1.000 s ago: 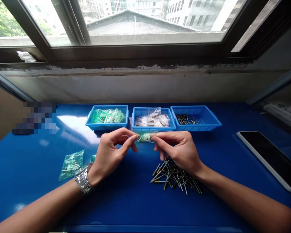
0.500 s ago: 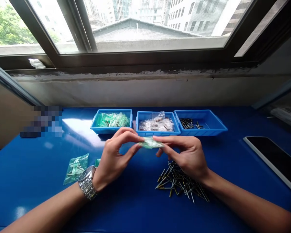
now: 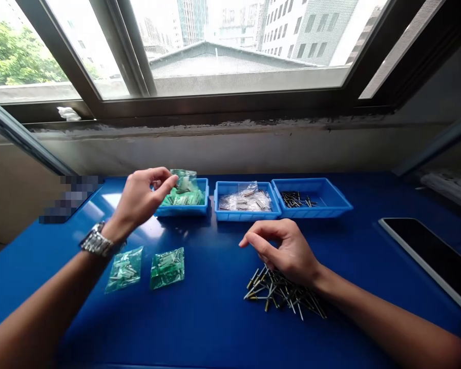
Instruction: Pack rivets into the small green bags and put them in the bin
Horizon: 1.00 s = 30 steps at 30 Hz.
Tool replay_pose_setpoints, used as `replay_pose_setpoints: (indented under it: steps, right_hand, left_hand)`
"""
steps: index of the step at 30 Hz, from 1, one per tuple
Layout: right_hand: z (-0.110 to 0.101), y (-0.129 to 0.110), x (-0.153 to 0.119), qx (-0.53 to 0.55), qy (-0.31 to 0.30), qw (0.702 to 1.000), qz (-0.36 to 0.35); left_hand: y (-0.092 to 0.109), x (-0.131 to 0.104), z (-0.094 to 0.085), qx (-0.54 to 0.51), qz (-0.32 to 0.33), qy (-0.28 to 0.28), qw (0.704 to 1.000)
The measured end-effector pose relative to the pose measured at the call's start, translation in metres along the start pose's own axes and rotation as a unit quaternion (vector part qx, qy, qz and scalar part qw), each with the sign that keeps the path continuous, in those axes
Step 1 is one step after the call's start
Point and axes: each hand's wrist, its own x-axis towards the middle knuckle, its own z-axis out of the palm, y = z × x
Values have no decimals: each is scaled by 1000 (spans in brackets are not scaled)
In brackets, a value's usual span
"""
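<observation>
My left hand (image 3: 146,195) pinches a small green plastic bag (image 3: 186,177) between thumb and fingers. The bag hangs over the left blue bin (image 3: 180,210), which holds more green bags with metal pieces in them. My right hand (image 3: 282,248), its fingers curled and thumb against the index finger with nothing visible between them, hovers above a loose pile of blind rivets (image 3: 280,294). Two filled green bags lie flat on the blue table, one green bag (image 3: 125,269) below my watch and another green bag (image 3: 168,269) to its right.
A middle blue bin (image 3: 248,215) contains clear bags of metal parts. In the right blue bin (image 3: 315,210) are dark rivets. A dark-screened device (image 3: 426,251) with a pale edge lies at the right. Behind the table (image 3: 215,328) stands a wall below a window.
My left hand has carried the green bag left and back, from between both hands to above the left bin. My right hand has let go of it and stays near the rivets.
</observation>
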Motion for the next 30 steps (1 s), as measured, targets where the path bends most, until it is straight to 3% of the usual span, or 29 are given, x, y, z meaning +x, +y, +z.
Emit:
replay_pose_setpoints:
  steps: [4,6,9,12,14,18,21,26,27,30]
  right_hand:
    - [-1,-2,1,-11,-7,1000,-3]
    - [-1,-3,1,-14,-6,1000,-5]
    - [-1,-3,1,-15,-2,1000,-5]
    - [-1,-1,1,-20,-5,1000,-1]
    - [-1,0,0,-26,-9,1000,0]
    - [-1,1,0,-34,-12,999,-5]
    - [-2,1,0,-37,-9,999,-8]
    - [-4,0,2,-43,-8,999,-5]
    - [-4,0,2,-44,-9,999,-6]
    - [-5,0,1,-46,-11,999,-11]
  left_hand:
    - [-33,20,-2,188,16,-39,981]
    - [-32,16,0,221,40,-6,974]
    - [-17,2,2,211,113,36,970]
    - [-8,-10,6,187,174,-38,966]
    - [-11,-15,10,187,172,-75,964]
    - [-25,-20,14,189,139,-91,968]
    - [-22,-27,5,172,136,-94,971]
    - [-7,-61,-28,68,167,-29,983]
    - [-10,-72,-34,58,167,-34,984]
    - [-31,-108,-47,108,135,-118,978]
